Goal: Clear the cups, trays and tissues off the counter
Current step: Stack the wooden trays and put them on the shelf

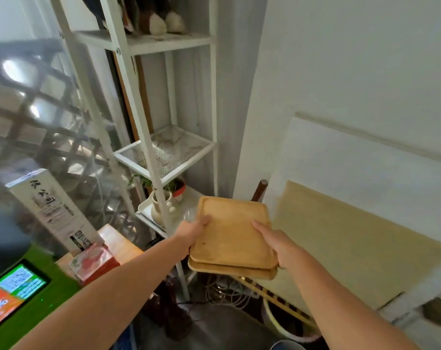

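Observation:
Two stacked wooden trays (230,233) are held level in the air in front of a white shelf unit (148,137). My left hand (190,232) grips their left edge with the thumb on top. My right hand (277,245) holds the right edge, fingers lying across the top tray. Both trays are bare. The stack hangs just right of the low shelf (189,200), above the floor.
A white pot with a green plant (163,200) stands on the low shelf. An empty mesh shelf (168,150) is above it. A tissue box (95,261), a white sign (52,208) and a screen (12,291) sit at the left. Cables (227,291) and boards (340,236) lie right.

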The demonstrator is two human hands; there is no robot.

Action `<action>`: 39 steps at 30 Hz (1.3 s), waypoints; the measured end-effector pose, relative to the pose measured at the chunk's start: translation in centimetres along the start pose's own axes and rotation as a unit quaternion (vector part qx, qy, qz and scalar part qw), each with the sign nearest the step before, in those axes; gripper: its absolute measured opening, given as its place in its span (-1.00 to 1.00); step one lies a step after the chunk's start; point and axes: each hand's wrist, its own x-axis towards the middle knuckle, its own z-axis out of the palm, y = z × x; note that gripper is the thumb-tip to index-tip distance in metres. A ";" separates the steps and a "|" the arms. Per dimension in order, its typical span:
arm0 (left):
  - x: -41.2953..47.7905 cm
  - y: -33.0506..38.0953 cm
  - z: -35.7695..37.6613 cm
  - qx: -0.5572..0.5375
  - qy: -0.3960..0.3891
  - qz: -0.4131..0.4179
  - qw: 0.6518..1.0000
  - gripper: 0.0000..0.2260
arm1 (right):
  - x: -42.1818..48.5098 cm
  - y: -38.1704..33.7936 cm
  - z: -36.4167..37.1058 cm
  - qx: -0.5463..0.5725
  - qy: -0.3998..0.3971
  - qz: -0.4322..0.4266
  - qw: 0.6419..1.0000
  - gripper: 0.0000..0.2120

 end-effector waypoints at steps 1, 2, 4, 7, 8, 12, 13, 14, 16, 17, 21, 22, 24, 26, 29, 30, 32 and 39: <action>0.8 0.6 -0.2 -0.014 0.014 0.004 1.000 -0.35 | 1.1 -1.2 0.4 -0.006 -0.009 -0.007 1.000 -0.13; 1.6 1.1 -0.4 -0.028 0.028 0.007 0.999 -0.33 | 2.0 -2.4 0.8 -0.018 -0.015 -0.013 1.000 -0.12; 3.6 2.7 -0.9 -0.052 0.062 0.021 0.996 -0.36 | 3.9 -5.1 2.0 -0.041 -0.030 -0.025 0.998 -0.10; 6.5 6.2 -1.6 -0.046 0.086 0.040 0.994 -0.46 | 6.8 -9.5 3.4 -0.045 -0.047 -0.049 0.997 -0.07; 7.5 7.6 -1.9 -0.039 0.098 0.048 0.993 -0.47 | 7.7 -11.2 3.9 -0.051 -0.050 -0.056 0.996 -0.06; 10.7 13.0 -3.5 -0.051 0.130 0.072 0.988 -0.43 | 10.4 -18.4 5.8 -0.084 -0.074 -0.094 0.989 -0.04; 11.7 14.2 -4.0 -0.062 0.135 0.078 0.986 -0.44 | 11.1 -20.2 6.4 -0.085 -0.087 -0.102 0.987 -0.04; 12.7 15.3 -4.5 -0.075 0.141 0.085 0.984 -0.46 | 11.7 -21.9 7.0 -0.086 -0.102 -0.103 0.986 -0.03; 14.0 16.9 -5.0 -0.098 0.156 0.095 0.978 -0.53 | 13.1 -24.7 8.4 -0.102 -0.126 -0.096 0.982 -0.02; 14.4 17.4 -5.1 -0.107 0.163 0.092 0.977 -0.56 | 13.6 -25.8 9.0 -0.118 -0.134 -0.096 0.979 -0.02; 16.7 19.0 -5.8 -0.125 0.243 0.069 0.959 -0.56 | 16.9 -29.8 12.1 -0.187 -0.147 -0.136 0.962 -0.22; 17.2 19.5 -6.0 -0.124 0.259 0.068 0.956 -0.56 | 17.7 -30.5 12.7 -0.191 -0.156 -0.146 0.958 -0.29; 17.8 20.3 -6.4 -0.122 0.288 0.074 0.947 -0.60 | 19.2 -31.9 14.0 -0.209 -0.175 -0.151 0.950 -0.39; 18.4 21.0 -7.0 -0.133 0.312 0.083 0.937 -0.65 | 20.5 -33.6 15.6 -0.226 -0.195 -0.154 0.942 -0.46; 19.2 21.0 -7.6 -0.154 0.346 0.082 0.922 -0.70 | 22.2 -35.2 17.9 -0.223 -0.241 -0.144 0.933 -0.58; 19.5 20.9 -7.6 -0.155 0.363 0.078 0.916 -0.71 | 22.8 -35.5 18.6 -0.222 -0.259 -0.138 0.930 -0.61; 20.0 20.7 -7.7 -0.156 0.398 0.075 0.901 -0.73 | 24.1 -35.8 20.0 -0.217 -0.285 -0.130 0.925 -0.64; 20.6 20.7 -8.5 -0.163 0.460 0.020 0.872 -0.80 | 26.6 -35.7 23.3 -0.237 -0.318 -0.142 0.907 -0.62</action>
